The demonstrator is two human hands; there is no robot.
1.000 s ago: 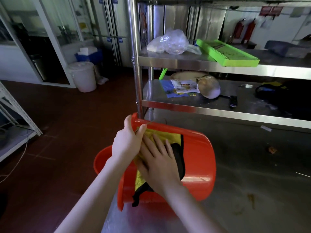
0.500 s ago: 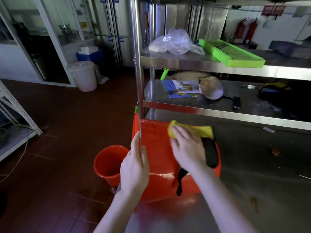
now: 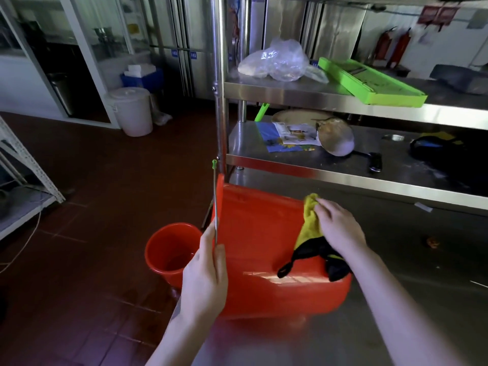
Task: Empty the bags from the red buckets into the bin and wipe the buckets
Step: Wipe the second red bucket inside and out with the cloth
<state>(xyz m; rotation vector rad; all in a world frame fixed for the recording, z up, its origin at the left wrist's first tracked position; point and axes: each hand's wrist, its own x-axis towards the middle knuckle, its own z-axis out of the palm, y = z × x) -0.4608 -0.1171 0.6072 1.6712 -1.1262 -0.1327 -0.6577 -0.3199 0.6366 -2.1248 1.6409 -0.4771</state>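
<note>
A red bucket (image 3: 261, 249) lies on its side on the steel table (image 3: 412, 299), mouth to the left. My left hand (image 3: 204, 276) grips its rim, with the thin metal handle (image 3: 215, 202) running up past my thumb. My right hand (image 3: 339, 228) presses a yellow and black cloth (image 3: 311, 233) against the bucket's outer wall near the base. A second red bucket (image 3: 171, 249) stands upright on the floor to the left, with nothing visible inside.
Steel shelves (image 3: 343, 170) rise behind the table with a clear plastic bag (image 3: 277, 62), a green tray (image 3: 369, 80), papers and a pan. A white lidded bin (image 3: 132, 109) stands on the red tiled floor at the back left. A white rack (image 3: 23, 165) stands at the left edge.
The cloth came out of the bucket's inside and slid across its outer wall to the right, toward the base. My left hand shifted down along the rim; the bucket turned.
</note>
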